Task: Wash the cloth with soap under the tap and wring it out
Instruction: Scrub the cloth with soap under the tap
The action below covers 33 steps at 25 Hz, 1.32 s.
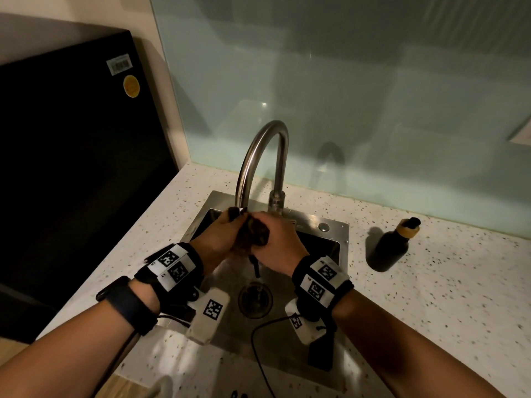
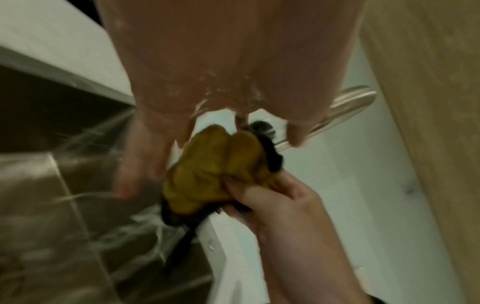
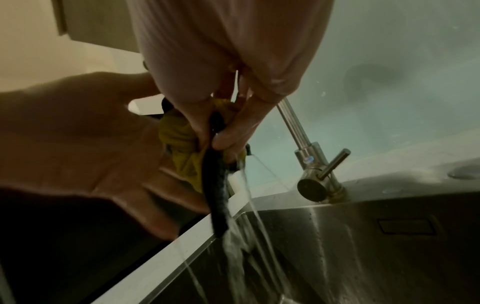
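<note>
head: my left hand (image 1: pixel 221 234) and right hand (image 1: pixel 277 242) both clench the bunched cloth (image 1: pixel 254 232) under the curved steel tap (image 1: pixel 260 165), over the steel sink (image 1: pixel 330 225); speckled desk (image 1: pixel 431 282) | left wrist: cloth mustard with dark edging, wet, blurred | right wrist: water streams off its dark tail; fridge labels unreadable

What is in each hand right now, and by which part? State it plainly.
Both hold the bunched yellow cloth with dark edging under the steel tap. The right hand pinches its lower folds; the left hand grips the upper end. A dark strip dangles free.
</note>
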Each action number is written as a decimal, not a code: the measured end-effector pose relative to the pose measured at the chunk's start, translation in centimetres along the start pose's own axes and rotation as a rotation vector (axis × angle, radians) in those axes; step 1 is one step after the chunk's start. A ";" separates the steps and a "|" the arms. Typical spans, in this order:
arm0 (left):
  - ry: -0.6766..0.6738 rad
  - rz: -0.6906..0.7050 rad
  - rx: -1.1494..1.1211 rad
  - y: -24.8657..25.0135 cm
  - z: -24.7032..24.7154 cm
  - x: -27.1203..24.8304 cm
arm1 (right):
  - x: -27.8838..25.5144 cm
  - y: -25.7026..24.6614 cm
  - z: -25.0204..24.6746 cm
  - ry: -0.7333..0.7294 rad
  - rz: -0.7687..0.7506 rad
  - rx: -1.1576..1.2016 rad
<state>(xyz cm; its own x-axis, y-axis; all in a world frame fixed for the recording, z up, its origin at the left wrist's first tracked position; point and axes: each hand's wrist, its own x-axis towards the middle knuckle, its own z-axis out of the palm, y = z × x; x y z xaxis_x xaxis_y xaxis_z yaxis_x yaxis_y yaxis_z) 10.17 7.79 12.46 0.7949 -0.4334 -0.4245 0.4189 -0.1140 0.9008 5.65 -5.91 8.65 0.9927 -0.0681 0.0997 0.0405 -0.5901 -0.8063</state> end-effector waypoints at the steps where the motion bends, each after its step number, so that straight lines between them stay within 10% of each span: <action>1: 0.027 0.035 -0.021 -0.1 -0.2 0.4 | 0.0 0.2 0.1 -0.025 0.012 0.040; 9: 0.035 0.087 0.008 0.2 0.1 0.2 | -0.3 0.5 0.6 -0.072 0.089 0.383; 16: -0.020 -0.002 0.242 1.6 -1.6 -1.5 | 0.4 0.2 0.1 0.127 -0.030 0.097; 23: 0.028 0.073 0.096 -0.1 -1.6 0.0 | 0.2 -0.7 -0.3 -0.121 0.000 0.315; 33: -0.013 0.043 0.135 -0.6 -1.1 0.9 | 0.1 0.3 1.1 -0.058 -0.030 -0.001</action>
<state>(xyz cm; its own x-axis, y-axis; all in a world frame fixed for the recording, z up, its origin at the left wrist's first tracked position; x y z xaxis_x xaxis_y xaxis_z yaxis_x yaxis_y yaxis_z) 11.11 8.50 11.47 0.8050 -0.4518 -0.3845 0.3209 -0.2136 0.9227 5.92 -5.26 7.77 0.9960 -0.0033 0.0897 0.0703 -0.5918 -0.8030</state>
